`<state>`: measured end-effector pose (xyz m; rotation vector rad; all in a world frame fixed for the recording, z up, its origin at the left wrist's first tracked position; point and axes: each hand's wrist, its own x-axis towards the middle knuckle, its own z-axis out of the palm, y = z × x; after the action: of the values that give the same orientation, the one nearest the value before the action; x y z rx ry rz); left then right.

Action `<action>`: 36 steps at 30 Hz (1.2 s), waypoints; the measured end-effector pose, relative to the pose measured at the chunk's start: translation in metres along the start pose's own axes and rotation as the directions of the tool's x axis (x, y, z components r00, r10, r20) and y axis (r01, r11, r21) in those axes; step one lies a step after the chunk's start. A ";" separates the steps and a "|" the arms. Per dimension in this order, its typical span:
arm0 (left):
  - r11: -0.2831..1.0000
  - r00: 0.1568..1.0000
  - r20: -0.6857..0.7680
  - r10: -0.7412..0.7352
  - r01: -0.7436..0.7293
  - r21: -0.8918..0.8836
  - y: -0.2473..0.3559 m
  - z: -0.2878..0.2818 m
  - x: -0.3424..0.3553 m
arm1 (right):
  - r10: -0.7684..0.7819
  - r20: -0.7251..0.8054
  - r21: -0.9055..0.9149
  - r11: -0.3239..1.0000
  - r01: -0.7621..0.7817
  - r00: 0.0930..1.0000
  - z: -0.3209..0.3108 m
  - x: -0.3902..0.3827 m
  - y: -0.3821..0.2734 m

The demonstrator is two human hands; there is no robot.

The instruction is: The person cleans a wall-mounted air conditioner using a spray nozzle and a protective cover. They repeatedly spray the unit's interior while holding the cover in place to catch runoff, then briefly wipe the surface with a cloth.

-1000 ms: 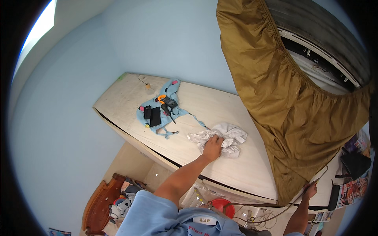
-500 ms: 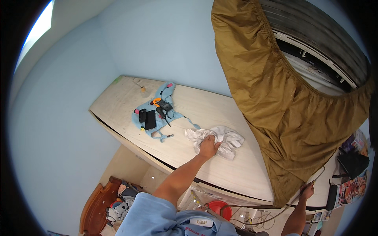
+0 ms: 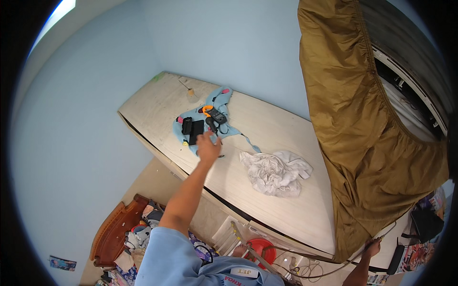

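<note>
Reaching across the top of a pale wooden cabinet (image 3: 267,128), my left hand (image 3: 208,148) is over the near edge of a light-blue cloth bag (image 3: 220,99), fingers apart and nothing visible in them. On the bag, just beyond my fingers, lie a black-handled screwdriver (image 3: 210,125), a clamp meter (image 3: 217,116) with an orange jaw, and a flat black device (image 3: 196,132). A crumpled white cloth (image 3: 276,174) lies to the right. At the lower right my right hand (image 3: 373,247) is closed round a thin spray wand (image 3: 389,230) with a hose (image 3: 329,273), beside a brown fabric cover (image 3: 353,124).
The cover hangs from an opened wall air conditioner (image 3: 408,90). Below the cabinet stand a ladder (image 3: 232,238) and a red basin (image 3: 261,250). A wooden headboard (image 3: 112,233) is lower left. A black bag (image 3: 424,224) lies far right; a brush (image 3: 191,93) lies on the cabinet.
My left hand has let go of the white cloth and moved left to the blue bag's tools. My right hand keeps its hold on the wand. The view has shifted left.
</note>
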<state>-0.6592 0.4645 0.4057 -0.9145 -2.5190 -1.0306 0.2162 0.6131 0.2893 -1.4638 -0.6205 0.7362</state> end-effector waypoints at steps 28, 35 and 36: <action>0.904 0.946 0.178 -0.271 0.187 0.384 -0.049 -0.001 0.069 | 0.004 0.057 0.048 0.999 -0.007 0.998 -0.005 -0.009 -0.009; 0.904 0.958 0.201 -0.205 0.106 0.415 -0.050 0.029 0.106 | 0.016 -0.035 -0.010 1.000 -0.016 0.999 -0.055 0.021 0.026; 0.910 0.967 0.215 -0.134 0.034 0.414 -0.062 0.042 0.109 | 0.019 -0.038 -0.040 0.999 -0.021 0.999 -0.049 0.024 0.021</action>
<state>-0.7833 0.5092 0.3931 -0.8482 -2.8381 -0.3961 0.2679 0.5993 0.2656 -1.5192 -0.5955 0.7137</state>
